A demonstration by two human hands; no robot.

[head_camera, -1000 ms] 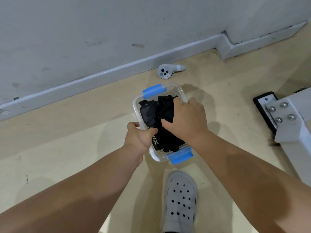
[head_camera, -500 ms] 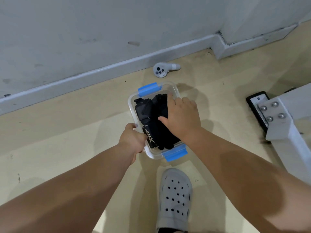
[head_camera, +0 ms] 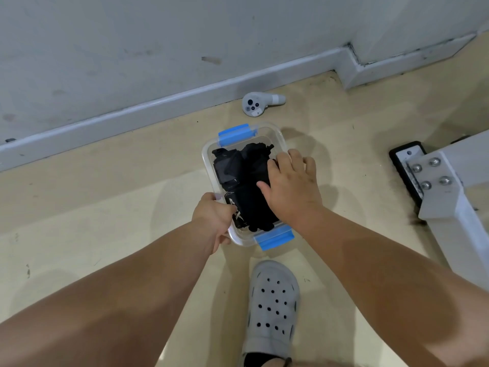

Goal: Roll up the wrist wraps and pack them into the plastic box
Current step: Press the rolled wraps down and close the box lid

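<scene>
- On the floor near the skirting board, the clear plastic box (head_camera: 207, 168) sits open-topped, with a blue clip (head_camera: 236, 133) at its far end and another (head_camera: 274, 238) at its near end.
- The black wrist wraps (head_camera: 248, 186) lie inside the box and fill most of it. They read as dark bundles, one with white lettering near the left wall. How tightly each is rolled I cannot tell.
- The left grip (head_camera: 211, 215) is closed round the near-left corner of the box rim, thumb hooked over the edge, steadying the box.
- The right grip (head_camera: 291, 186) lies spread and fairly flat on top of the wraps, palm down, fingertips reaching the right-hand wall. It clasps nothing and seems to be pressing the fabric down.
- Progress, as I judge it: rolling looks finished and the wraps are in the box, so the task is close to its end. What may be left is tucking the cloth below the rim. No loose wrap shows on the floor, and no lid is in view.
- Nearby: a white handheld controller (head_camera: 255, 103) beyond the box, a grey perforated shoe (head_camera: 272, 300) just in front of it, and a white bolted frame (head_camera: 449, 186) to the right.
</scene>
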